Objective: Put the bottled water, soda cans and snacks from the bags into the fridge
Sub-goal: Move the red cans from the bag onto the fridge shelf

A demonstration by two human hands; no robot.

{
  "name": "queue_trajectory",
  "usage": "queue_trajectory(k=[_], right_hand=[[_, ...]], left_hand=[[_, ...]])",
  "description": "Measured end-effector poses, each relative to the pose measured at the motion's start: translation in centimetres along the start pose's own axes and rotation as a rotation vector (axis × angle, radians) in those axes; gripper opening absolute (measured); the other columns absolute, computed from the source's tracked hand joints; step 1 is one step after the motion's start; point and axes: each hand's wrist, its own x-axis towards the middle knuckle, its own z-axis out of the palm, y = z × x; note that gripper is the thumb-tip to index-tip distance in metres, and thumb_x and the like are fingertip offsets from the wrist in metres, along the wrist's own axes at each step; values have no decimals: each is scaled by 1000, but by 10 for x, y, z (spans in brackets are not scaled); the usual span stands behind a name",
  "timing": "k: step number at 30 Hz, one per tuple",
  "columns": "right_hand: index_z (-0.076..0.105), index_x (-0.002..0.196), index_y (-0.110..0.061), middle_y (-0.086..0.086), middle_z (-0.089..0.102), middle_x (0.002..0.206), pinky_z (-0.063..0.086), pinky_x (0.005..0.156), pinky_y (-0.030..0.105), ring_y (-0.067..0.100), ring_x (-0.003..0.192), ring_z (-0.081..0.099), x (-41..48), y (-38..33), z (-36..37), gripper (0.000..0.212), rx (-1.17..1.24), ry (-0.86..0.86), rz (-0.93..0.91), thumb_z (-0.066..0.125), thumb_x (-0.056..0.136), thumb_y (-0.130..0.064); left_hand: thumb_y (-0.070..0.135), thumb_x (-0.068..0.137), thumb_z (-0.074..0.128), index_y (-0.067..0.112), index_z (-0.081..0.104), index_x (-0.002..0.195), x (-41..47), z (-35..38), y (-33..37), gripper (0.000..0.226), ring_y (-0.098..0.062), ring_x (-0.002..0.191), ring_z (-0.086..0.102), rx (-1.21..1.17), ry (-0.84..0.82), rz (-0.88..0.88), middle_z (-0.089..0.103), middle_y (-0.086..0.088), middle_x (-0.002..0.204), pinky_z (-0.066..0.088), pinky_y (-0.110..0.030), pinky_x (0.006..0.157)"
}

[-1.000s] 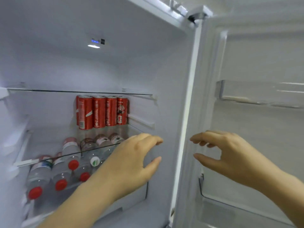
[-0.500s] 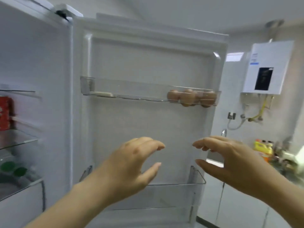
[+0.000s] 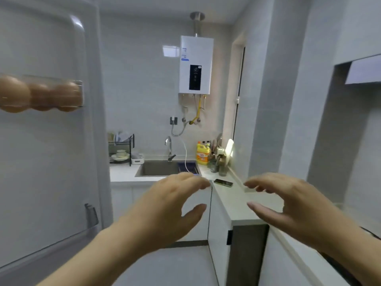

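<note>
Only the open fridge door point(image 3: 51, 162) shows, filling the left side, with brown eggs point(image 3: 41, 96) in its upper clear shelf. The fridge's inside, the bottles, cans, snacks and bags are out of view. My left hand point(image 3: 165, 211) and my right hand point(image 3: 292, 207) hang in mid-air in front of me, palms facing each other, fingers loosely bent, holding nothing.
A white counter point(image 3: 233, 201) runs from the sink point(image 3: 158, 169) along the right side, with a phone point(image 3: 223, 183) on it. A dish rack point(image 3: 121, 149), a yellow detergent bottle point(image 3: 203, 155) and jars stand by the wall. A water heater point(image 3: 195, 65) hangs above.
My view has swung right, from the fridge shelves with cans and bottles, past the door, to the kitchen counter. Both hands stayed empty in the same pose.
</note>
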Motion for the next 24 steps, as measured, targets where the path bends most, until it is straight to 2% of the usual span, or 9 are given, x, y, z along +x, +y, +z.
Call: queue_trajectory(k=[6,9,15,18,24], right_hand=[[60,115,-41,-37,56,102,44,80,10,-18,94,52,-53,50,-18,51,-116,21,291,40,77,-68],[61,113,-41,-38,56,98,40,77,5,-18,94,52,-76,56,-25,43,-171,42,458,46,78,-61],[63,111,-38,-36,57,96,40,78,5,-14,97,52,-124,58,-27,29,-262,66,763,63,84,-45],[63,110,-37,-37,55,95,39,82,3,-14,99,50,-156,53,-31,30,-297,56,918,62,81,-44],[58,114,-45,-36,55,105,46,89,17,-14,103,50,-223,40,-42,32,-349,23,1194,57,83,-51]], left_hand=[[43,90,53,39,48,129,66,66,23,39,9,115,43,-200,-67,213,51,28,121,35,-2,91],[41,91,54,40,48,128,91,97,36,38,10,115,41,-342,-107,318,48,31,119,32,1,89],[39,92,53,38,48,130,123,152,65,38,10,116,41,-543,-191,526,52,27,122,27,6,88],[38,92,54,37,50,128,129,180,88,36,9,113,43,-639,-252,607,53,27,120,31,1,90],[39,91,53,38,50,128,131,229,151,36,10,112,44,-790,-387,748,53,26,119,34,-2,90]])
